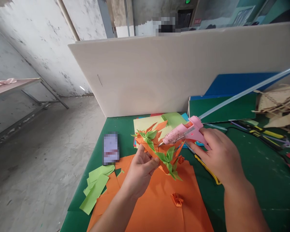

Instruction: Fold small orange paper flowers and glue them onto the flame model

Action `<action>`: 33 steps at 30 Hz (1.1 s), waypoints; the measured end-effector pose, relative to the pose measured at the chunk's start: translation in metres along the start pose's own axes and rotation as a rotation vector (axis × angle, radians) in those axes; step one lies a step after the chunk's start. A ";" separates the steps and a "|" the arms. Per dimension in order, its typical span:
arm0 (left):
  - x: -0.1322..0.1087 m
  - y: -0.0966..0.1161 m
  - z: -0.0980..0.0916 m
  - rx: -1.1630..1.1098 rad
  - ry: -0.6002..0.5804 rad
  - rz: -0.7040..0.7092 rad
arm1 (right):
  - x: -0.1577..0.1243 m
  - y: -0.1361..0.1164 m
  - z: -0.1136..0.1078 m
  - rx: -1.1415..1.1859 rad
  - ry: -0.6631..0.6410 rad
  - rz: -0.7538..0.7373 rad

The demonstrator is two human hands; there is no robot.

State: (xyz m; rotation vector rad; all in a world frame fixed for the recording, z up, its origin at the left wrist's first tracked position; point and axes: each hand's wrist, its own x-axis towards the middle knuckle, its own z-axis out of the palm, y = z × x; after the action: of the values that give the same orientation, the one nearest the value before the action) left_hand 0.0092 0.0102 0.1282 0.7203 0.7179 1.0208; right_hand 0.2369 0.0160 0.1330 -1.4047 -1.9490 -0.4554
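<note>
Pinched in my left hand (143, 166) is a folded paper craft (148, 145) of orange paper with green leaf-like pieces. My right hand (218, 153) grips a pink hot glue gun (181, 132), a long clear glue stick (246, 91) jutting from its back. The gun's metal nozzle is at the orange part of the craft; whether it touches, I cannot tell. Orange paper sheets (154, 206) lie beneath my hands, with a small folded orange paper rose (177, 199) on top. Another orange rose (181, 159) shows just past the craft.
Green paper strips (96, 188) and a phone (110, 148) lie left on the green table (261, 193). A yellow-handled cutter (207, 169) sits under my right hand. Pliers (268, 133) and wooden pieces (280, 106) are at right. A tall pale board (145, 74) stands behind.
</note>
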 end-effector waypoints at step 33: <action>-0.001 0.002 -0.001 0.011 -0.067 0.010 | -0.002 0.008 -0.002 -0.026 0.059 -0.062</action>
State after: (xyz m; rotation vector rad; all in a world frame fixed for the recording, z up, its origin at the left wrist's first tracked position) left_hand 0.0078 0.0103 0.1293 0.7653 0.6629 0.9981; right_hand 0.2450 0.0160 0.1321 -1.3349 -1.9501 -0.5471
